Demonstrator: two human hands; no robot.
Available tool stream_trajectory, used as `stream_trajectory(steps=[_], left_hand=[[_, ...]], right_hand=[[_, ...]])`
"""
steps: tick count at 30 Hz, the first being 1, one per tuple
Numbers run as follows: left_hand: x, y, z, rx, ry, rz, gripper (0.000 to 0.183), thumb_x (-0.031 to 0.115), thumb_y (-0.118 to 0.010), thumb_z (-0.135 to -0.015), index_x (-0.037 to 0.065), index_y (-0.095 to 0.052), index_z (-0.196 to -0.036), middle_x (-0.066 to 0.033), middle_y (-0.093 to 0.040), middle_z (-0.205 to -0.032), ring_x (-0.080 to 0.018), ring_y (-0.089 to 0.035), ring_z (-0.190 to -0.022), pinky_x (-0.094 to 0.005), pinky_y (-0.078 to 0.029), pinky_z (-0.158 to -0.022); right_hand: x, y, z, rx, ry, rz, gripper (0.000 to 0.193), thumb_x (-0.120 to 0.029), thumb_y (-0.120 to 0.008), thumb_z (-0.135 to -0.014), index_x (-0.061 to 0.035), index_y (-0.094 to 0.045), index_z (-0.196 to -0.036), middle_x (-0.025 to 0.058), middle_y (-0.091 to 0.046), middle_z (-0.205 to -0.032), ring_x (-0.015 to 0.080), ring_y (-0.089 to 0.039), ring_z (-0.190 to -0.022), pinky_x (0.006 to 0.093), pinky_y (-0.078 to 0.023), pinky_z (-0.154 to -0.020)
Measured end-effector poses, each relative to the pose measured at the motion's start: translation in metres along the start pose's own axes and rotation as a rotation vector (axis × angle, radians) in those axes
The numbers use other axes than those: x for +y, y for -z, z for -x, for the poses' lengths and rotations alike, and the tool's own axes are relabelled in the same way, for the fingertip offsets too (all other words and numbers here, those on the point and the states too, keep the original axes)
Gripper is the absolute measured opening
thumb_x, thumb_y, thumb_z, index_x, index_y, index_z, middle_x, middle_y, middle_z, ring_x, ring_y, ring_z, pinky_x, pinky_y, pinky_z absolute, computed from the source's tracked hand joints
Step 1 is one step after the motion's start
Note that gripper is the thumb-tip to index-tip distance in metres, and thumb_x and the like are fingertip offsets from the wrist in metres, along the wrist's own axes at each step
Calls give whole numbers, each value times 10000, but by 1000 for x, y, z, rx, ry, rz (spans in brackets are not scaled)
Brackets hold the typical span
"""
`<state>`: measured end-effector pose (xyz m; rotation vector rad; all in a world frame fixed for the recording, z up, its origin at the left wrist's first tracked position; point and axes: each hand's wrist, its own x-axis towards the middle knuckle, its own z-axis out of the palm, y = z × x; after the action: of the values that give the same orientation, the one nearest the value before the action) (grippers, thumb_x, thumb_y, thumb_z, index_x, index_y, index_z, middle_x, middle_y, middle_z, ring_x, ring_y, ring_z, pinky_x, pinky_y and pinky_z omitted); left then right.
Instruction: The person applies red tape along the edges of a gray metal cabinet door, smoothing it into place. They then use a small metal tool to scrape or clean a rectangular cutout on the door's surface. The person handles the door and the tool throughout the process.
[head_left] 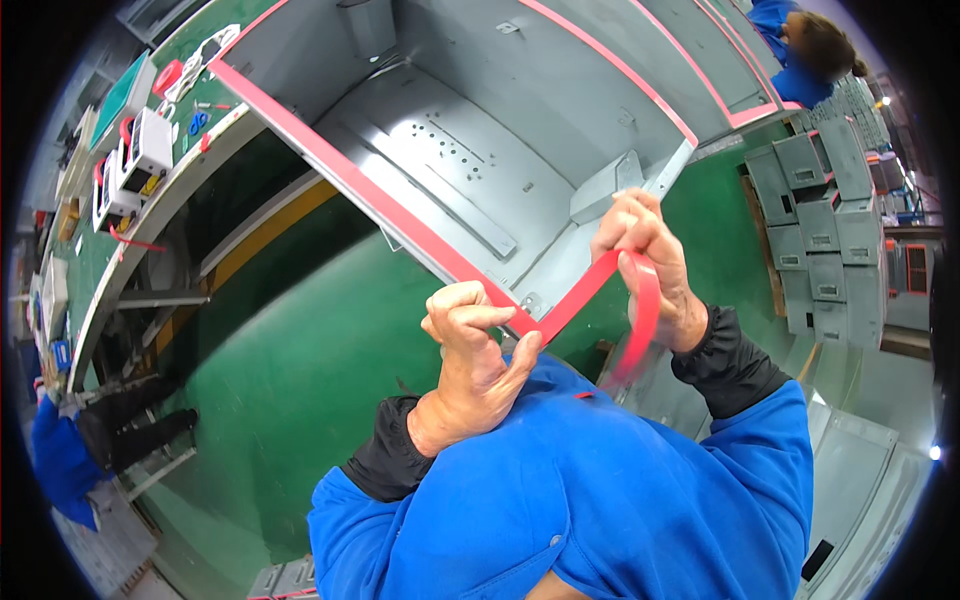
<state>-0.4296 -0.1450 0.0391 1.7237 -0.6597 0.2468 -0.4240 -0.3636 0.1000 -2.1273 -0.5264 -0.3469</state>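
Red tape (583,294), likely light, limp and tacky, stretches right of centre; the right hand (645,245) pinches it, best by its edges; the half-curled left hand (468,362) touches the grey box's (480,120) corner, grip unclear.

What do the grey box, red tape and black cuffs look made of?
Grey box: probably painted sheet metal, given thin walls and satin sheen.
Red tape: likely flexible plastic; smooth, glossy, its loose length curves.
Black cuffs: seemingly matte elasticated fabric, gathered and wrinkled.

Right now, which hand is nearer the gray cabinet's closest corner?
Left: your left hand is at the corner; your right hand is farther right, gripping red tape.
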Motion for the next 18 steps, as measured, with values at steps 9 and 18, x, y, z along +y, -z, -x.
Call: stream_trajectory(steps=[9,18], left_hand=[[2,1,0,-24,1,-20,489,-15,-707,-656,83,-425,-1042,-92,-311,-1009,-196,-342,-865,-326,-304,-791],[7,10,4,-58,72,-98,492,-40,-658,-652,74,-382,-1044,-94,-280,-1003,-210,-317,-900,-345,-330,-867]], right_hand=[[31,19,1,298,-147,44,99,-26,-469,-838,-86,-444,-763,8,-525,-797,182,-435,-825,312,-319,-878],[78,66,0,428,-284,66,88,-132,-536,-847,-55,-545,-889,34,-511,-910,192,-432,-938,330,-317,-902]])
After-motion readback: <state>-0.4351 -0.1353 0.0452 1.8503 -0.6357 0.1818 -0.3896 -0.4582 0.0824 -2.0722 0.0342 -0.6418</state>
